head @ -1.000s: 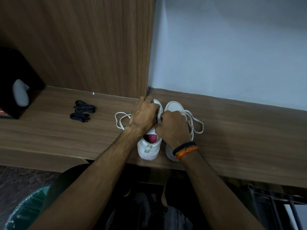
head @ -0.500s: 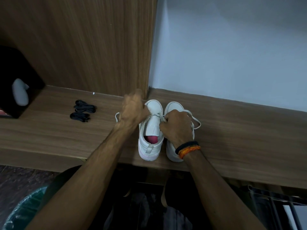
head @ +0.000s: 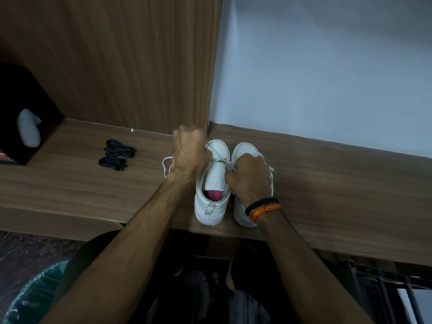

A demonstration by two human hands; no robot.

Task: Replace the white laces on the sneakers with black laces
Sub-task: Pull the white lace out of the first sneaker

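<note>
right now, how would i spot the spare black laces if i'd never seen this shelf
Start at the long wooden shelf under the wood panel. Left of the white sneakers, between them and the black box at the far left, lie the black laces: two small coiled bundles, one behind the other. They are the only dark, loose things on the bare wood.

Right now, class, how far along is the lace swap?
Early. Done: the left sneaker looks mostly unlaced. In hand: the left hand and right hand pull its white lace. Left: the right sneaker, and threading the black laces, untouched on the shelf.
</note>
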